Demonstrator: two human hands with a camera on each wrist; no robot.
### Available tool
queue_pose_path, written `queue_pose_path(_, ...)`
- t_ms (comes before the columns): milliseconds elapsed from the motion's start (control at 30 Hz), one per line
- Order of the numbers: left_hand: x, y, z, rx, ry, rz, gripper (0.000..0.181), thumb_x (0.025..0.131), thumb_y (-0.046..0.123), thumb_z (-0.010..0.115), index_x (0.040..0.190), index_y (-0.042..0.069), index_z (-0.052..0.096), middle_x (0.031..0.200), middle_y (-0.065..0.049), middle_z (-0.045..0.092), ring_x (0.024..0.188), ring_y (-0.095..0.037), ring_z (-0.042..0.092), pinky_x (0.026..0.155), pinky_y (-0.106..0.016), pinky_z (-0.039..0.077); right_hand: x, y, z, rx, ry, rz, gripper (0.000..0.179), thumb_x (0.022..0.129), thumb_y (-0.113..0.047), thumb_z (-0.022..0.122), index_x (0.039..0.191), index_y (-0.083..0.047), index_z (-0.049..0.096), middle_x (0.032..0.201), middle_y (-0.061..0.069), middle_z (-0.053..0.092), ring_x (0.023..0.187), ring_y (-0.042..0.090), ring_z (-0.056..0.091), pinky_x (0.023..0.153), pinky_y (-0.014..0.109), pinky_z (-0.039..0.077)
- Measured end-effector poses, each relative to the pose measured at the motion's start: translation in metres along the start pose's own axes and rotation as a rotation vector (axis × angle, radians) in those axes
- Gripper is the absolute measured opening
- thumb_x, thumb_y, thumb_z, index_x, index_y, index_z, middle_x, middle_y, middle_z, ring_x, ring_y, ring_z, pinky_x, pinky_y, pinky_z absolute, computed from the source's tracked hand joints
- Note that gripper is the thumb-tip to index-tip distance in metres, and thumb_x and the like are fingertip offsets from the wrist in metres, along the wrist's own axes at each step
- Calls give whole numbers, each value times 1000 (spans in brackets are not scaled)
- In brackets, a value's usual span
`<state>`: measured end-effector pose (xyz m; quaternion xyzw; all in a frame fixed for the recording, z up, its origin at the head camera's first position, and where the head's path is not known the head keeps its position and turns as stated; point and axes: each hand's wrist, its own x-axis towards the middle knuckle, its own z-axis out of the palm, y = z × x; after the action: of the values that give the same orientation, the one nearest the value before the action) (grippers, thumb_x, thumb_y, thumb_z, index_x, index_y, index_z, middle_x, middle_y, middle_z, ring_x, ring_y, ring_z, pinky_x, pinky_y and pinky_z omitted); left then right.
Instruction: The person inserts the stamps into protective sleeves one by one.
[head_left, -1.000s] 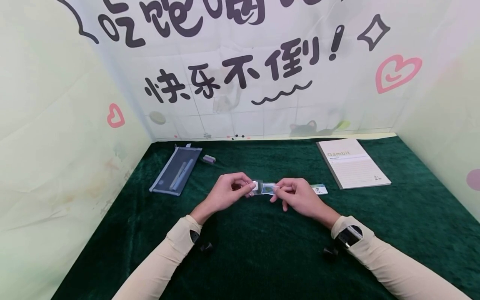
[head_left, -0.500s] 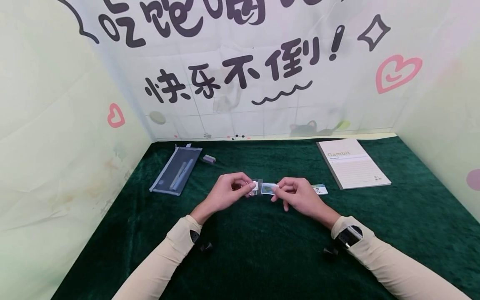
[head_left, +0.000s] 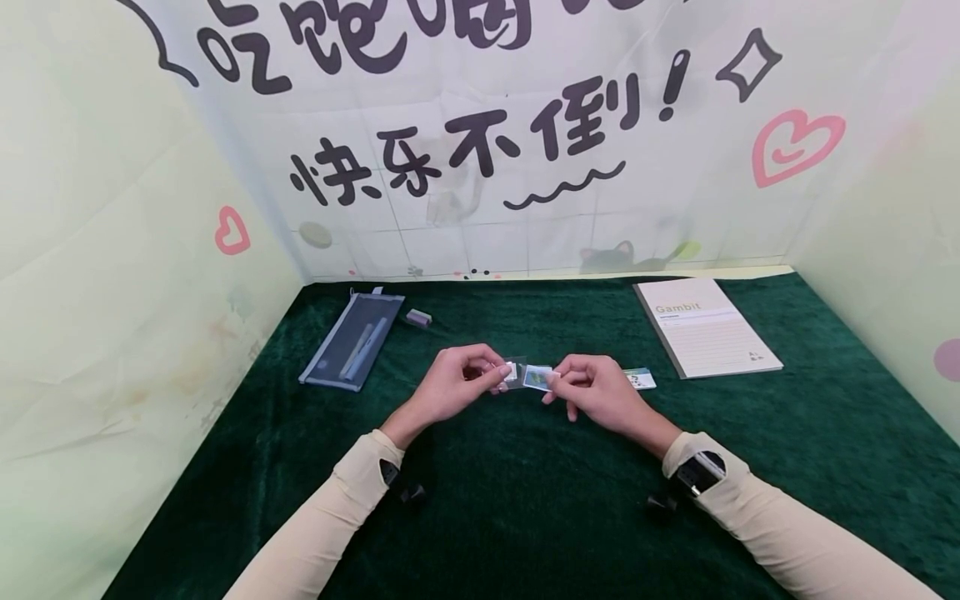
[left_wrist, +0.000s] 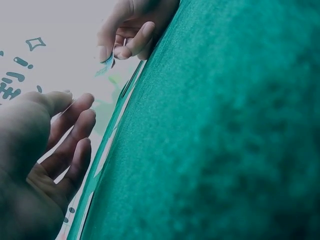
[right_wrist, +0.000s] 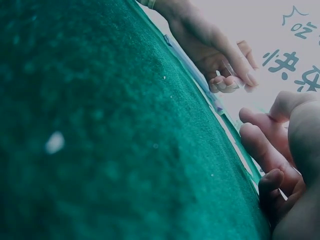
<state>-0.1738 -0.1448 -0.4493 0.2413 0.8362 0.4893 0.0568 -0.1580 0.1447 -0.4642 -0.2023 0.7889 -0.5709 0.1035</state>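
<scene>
Over the middle of the table, my left hand (head_left: 459,382) pinches a small clear plastic piece (head_left: 517,372) with a white patch near the fingertips. Just to its right, my right hand (head_left: 596,392) pinches a small blue picture card (head_left: 536,377) between thumb and index finger. The edges of the two pieces lie very near each other. In the left wrist view the blue-green card (left_wrist: 105,66) sticks out from the right fingertips. A thin clear edge of the plastic piece (right_wrist: 229,68) shows at the left fingers in the right wrist view.
Behind the right hand lies a white and green card (head_left: 640,379), partly hidden. A notebook (head_left: 708,329) is at the back right. At the back left are a zip pencil pouch (head_left: 352,342) with pens and an eraser (head_left: 418,317). Dark green cloth (head_left: 517,500) covers the table.
The blue card has tilted slightly, and its picture shows a little differently between the fingers. Both hands stay almost in the same place.
</scene>
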Motion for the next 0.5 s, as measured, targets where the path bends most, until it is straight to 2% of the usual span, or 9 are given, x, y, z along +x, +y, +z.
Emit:
queue_pose_path(267, 1, -1, -1, -19, -4, 2, 17, 107, 36, 71, 113, 21, 76, 95, 6, 81, 86, -16, 78, 79, -33, 62, 0, 0, 0, -4, 0, -41, 19, 109, -29, 67, 116, -13, 74, 101, 6, 83, 65, 24, 67, 62, 29, 54)
queue_pose_path(500, 0, -1, -1, -27, -11, 3, 18, 107, 36, 71, 113, 21, 76, 95, 5, 82, 87, -17, 78, 79, -32, 61, 0, 0, 0, 5, 6, -66, 21, 108, -27, 69, 120, -10, 74, 103, 8, 82, 65, 24, 67, 62, 30, 55)
